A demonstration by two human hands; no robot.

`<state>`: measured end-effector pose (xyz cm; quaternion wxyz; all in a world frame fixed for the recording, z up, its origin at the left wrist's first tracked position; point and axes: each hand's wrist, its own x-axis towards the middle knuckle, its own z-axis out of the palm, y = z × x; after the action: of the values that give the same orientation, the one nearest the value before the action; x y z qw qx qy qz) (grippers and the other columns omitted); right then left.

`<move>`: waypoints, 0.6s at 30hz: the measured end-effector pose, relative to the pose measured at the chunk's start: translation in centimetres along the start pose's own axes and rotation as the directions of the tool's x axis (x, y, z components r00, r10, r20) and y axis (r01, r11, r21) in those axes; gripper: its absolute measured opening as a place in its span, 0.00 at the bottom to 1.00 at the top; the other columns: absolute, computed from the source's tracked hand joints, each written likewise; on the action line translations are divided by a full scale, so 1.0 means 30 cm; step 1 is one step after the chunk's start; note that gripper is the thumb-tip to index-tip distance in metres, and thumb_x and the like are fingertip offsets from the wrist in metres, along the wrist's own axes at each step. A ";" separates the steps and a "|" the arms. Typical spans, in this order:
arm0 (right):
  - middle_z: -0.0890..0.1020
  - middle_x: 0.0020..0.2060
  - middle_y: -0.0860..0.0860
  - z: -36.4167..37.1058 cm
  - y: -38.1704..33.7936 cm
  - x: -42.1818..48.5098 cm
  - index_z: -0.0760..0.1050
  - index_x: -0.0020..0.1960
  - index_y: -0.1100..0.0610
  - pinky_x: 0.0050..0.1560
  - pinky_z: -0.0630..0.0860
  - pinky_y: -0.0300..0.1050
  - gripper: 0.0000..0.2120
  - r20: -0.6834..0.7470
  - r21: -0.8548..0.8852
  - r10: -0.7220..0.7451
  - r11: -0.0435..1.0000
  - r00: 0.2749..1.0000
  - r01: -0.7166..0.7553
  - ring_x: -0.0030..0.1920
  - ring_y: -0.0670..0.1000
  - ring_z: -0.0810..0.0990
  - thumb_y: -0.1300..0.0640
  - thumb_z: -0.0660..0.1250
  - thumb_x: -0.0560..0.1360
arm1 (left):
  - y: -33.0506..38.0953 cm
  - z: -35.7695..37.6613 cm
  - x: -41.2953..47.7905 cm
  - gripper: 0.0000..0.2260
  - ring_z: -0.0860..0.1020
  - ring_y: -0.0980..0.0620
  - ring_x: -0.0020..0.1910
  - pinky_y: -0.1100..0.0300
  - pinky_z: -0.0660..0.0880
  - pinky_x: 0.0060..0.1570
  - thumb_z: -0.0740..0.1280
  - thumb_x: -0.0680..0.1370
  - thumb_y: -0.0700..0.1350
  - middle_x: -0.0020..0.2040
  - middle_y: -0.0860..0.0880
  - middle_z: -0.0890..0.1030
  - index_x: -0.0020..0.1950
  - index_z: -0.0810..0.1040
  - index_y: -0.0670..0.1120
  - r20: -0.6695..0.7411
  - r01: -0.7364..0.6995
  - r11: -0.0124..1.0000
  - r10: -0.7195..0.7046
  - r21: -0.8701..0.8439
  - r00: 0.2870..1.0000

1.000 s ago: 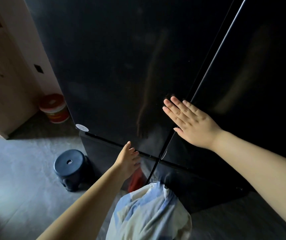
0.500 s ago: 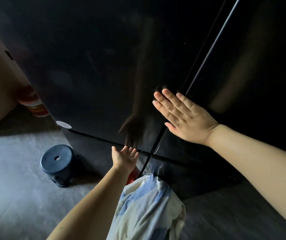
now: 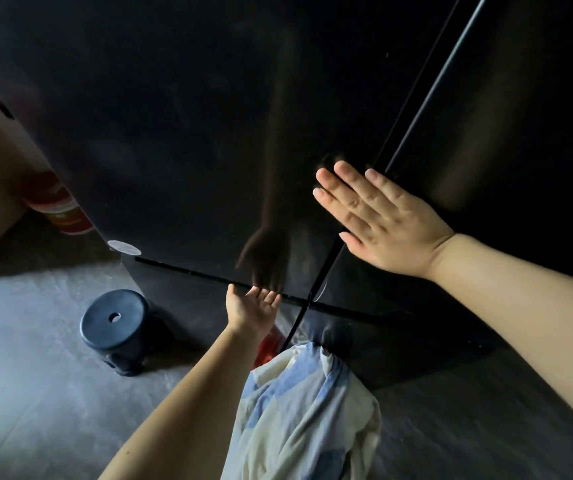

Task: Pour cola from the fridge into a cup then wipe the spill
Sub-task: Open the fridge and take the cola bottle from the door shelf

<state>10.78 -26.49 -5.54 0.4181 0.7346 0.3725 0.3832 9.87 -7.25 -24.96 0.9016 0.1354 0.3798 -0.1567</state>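
Against the tall black fridge [image 3: 181,126], both of the person's bare hands are spread open and hold nothing. The right hand [image 3: 384,225] lies flat on the dark front, palm to the surface and fingers [image 3: 338,188] stretched together toward the upper left, just left of the bright seam [image 3: 427,105] that runs between the two upper doors. Below and to the left of that hand, the left hand [image 3: 252,308] reaches up with its palm turned upward and fingers loosely parted, the fingertips at the thin gap [image 3: 188,271] under the upper left door — whether they hook into the gap or only touch its edge cannot be told. A dim reflection of this hand and forearm shows in the glossy door directly above it. The doors look shut, so no cola or cup can be seen. Left of the left hand, on the grey floor [image 3: 18,341], stands a low round dark-blue stool [image 3: 115,322] with a hole in its top, close to the fridge's lower corner. Farther left and higher, a red-and-white tub [image 3: 60,206] sits partly behind the fridge's side. A small pale round sticker [image 3: 124,247] marks the bottom corner of the left door. Beneath the left forearm hangs pale clothing [image 3: 299,410] with blue patches — a bit of red [image 3: 267,344] shows at its upper edge.
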 end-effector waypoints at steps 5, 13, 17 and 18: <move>0.48 0.77 0.58 -0.020 -0.009 -0.002 0.46 0.77 0.61 0.75 0.49 0.52 0.31 0.072 0.062 0.041 0.997 0.997 -0.046 0.76 0.57 0.48 0.47 0.50 0.81 | 0.015 -0.009 -0.029 0.32 0.51 0.41 0.77 0.49 0.50 0.75 0.46 0.81 0.58 0.78 0.38 0.51 0.78 0.48 0.38 0.005 0.020 1.000 -0.020 0.002 1.000; 0.44 0.77 0.58 -0.052 -0.015 -0.007 0.44 0.77 0.62 0.75 0.41 0.52 0.33 0.138 0.179 0.047 0.981 0.989 -0.071 0.76 0.57 0.40 0.48 0.52 0.80 | 0.021 -0.032 -0.051 0.32 0.51 0.42 0.77 0.49 0.49 0.75 0.46 0.81 0.60 0.78 0.39 0.51 0.77 0.50 0.38 0.004 0.045 0.998 -0.045 -0.048 0.999; 0.49 0.77 0.58 -0.073 -0.013 -0.014 0.49 0.77 0.61 0.73 0.43 0.51 0.30 0.044 0.121 -0.004 0.993 0.999 -0.001 0.76 0.55 0.41 0.49 0.51 0.80 | 0.017 -0.083 -0.088 0.32 0.52 0.41 0.77 0.48 0.50 0.75 0.46 0.81 0.60 0.78 0.39 0.52 0.77 0.51 0.38 -0.007 0.038 0.999 -0.039 -0.013 0.999; 0.48 0.77 0.58 -0.086 -0.028 -0.014 0.50 0.77 0.62 0.73 0.42 0.51 0.29 0.025 0.124 -0.002 0.992 1.000 -0.002 0.76 0.56 0.42 0.49 0.51 0.80 | 0.017 -0.102 -0.100 0.32 0.52 0.41 0.77 0.48 0.50 0.75 0.45 0.81 0.60 0.78 0.39 0.52 0.77 0.52 0.38 -0.007 0.035 0.999 -0.035 0.005 0.999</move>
<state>8.16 -25.69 -5.47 0.3763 0.7640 0.3903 0.3498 6.12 -5.13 -24.78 0.8970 0.1314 0.3849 -0.1728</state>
